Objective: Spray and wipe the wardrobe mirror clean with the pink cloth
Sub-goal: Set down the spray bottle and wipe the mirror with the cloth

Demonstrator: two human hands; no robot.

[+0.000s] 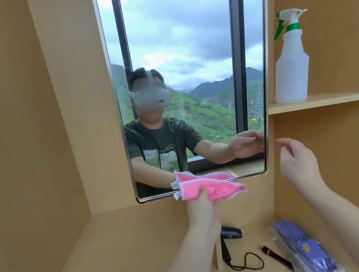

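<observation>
The wardrobe mirror (189, 49) hangs in a light wooden recess and reflects a window with hills and a person in a dark T-shirt. My left hand (203, 207) grips the folded pink cloth (213, 190) right at the mirror's lower edge. My right hand (296, 163) hovers open with fingers spread, just right of the mirror's lower right corner and below the shelf. A white spray bottle (291, 67) with a green and white trigger stands upright on that shelf (332, 100), untouched.
On the lower wooden surface lie a black hair dryer (229, 237) with its cord, a dark slim tool (276, 257) and a purple item in clear plastic wrap (301, 246). Wooden walls close in the recess on the left and right.
</observation>
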